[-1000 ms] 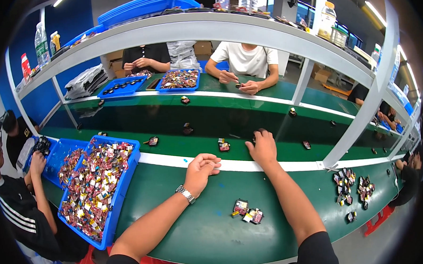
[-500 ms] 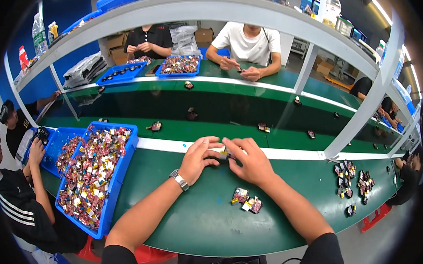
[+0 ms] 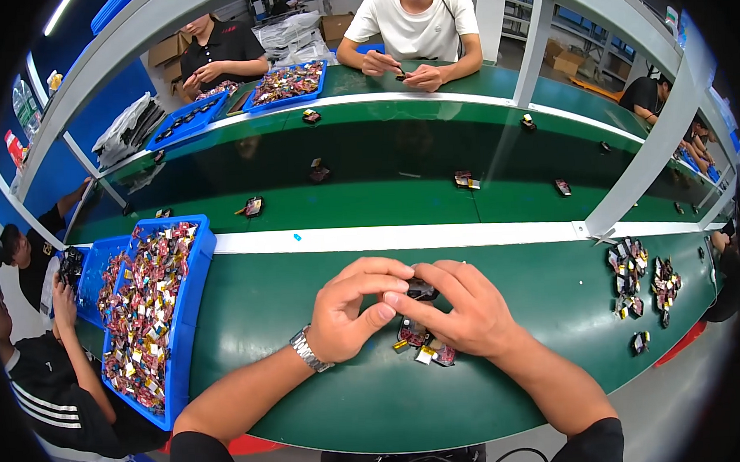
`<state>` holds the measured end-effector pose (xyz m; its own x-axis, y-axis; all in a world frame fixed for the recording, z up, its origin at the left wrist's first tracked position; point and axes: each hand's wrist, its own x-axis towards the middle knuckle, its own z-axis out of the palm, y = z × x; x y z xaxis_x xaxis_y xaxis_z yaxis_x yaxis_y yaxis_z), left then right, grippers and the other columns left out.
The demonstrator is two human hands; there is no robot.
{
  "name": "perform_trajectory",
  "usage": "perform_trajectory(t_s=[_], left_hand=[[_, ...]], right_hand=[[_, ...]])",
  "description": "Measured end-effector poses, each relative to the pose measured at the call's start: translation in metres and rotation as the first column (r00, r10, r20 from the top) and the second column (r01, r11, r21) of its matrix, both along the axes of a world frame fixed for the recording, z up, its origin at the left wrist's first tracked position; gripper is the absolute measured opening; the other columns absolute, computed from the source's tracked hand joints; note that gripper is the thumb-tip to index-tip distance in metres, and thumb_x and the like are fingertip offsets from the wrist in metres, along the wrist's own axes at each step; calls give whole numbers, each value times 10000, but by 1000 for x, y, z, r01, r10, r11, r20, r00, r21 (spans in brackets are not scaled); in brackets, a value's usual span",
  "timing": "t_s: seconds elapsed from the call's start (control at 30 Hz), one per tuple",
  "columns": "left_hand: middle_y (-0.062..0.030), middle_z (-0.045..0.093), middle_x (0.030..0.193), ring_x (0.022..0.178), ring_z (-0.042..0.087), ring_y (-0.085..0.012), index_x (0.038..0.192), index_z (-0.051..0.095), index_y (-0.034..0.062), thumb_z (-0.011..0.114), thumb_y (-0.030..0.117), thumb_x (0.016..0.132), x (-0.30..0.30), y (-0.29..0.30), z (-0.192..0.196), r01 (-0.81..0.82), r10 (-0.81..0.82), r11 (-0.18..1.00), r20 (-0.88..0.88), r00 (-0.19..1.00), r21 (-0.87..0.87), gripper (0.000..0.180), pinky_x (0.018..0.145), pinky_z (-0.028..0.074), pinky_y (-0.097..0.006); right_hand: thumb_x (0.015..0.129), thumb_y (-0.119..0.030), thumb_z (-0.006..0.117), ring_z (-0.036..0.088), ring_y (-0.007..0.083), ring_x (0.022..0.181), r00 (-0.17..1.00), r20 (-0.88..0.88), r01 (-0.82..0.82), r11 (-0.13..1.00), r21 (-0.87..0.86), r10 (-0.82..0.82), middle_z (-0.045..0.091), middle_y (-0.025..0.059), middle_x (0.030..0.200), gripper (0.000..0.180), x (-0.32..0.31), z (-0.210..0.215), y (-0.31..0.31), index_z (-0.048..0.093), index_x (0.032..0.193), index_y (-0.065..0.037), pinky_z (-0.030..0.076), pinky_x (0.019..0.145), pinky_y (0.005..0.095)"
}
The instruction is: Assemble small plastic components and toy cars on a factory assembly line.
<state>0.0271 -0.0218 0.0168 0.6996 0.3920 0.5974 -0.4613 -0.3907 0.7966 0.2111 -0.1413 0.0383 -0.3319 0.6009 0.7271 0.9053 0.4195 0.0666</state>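
Over the green bench, my left hand and my right hand meet at the fingertips around a small black plastic part. Fingers of both hands are bent and pressed onto it; most of its underside is hidden by them. Just below, partly covered by my right hand, lies a little group of small circuit-board assemblies in dark red, white and yellow.
At left stands a blue bin heaped with similar assemblies. More black-and-red units lie in clusters at right. Beyond a white rail, a green conveyor belt carries scattered units. Frame posts rise at right; co-workers sit across and at left.
The view has shifted. My hands have drawn closer together and nearer to me, partly over the loose assemblies. The black part now shows between my fingers.
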Motion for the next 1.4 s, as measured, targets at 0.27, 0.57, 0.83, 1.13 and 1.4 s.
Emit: perform_trajectory(t_s=[0.27,0.57,0.83,1.13,1.4], left_hand=[[-210,619,1188,1097,613,-259,1073,658,-25,661,197,963,-4,-6,2,-15,15,1000,18,1000,-6,247,959,513,-385],[-186,574,1287,1082,590,-229,1206,582,1,608,233,993,3,-4,-2,12,-2,987,65,998,-162,316,919,509,-372],[-102,613,1263,1017,606,-139,1241,524,45,543,191,1035,7,15,-6,43,-269,832,-334,903,-554,253,879,504,-331],[-33,662,889,783,631,-108,1089,553,34,586,102,989,5,25,-4,-44,-270,770,-388,881,-636,125,736,532,-275],[-76,704,1012,849,674,-136,1352,533,13,585,74,986,2,30,4,32,-353,787,-408,842,-616,375,790,562,-293]], right_hand=[[769,-120,722,626,216,910,1000,22,-17,999,-44,18,636,83,1105,466,-3,4,-5,694,1211,-264,517,732,314],[770,-35,679,626,223,886,980,-190,-66,997,-47,56,632,78,1049,558,-5,0,0,663,1294,-230,525,742,324],[707,15,745,657,292,939,912,-396,-189,965,-181,104,592,120,1218,732,0,-1,0,537,1396,-118,571,759,377],[742,9,756,642,316,1066,923,-373,-192,953,-233,95,570,123,1293,637,2,1,2,562,1340,-94,567,842,388],[766,-28,766,651,292,1059,942,-326,-156,962,-223,77,612,110,1247,457,12,-6,5,668,1206,-98,572,850,382]])
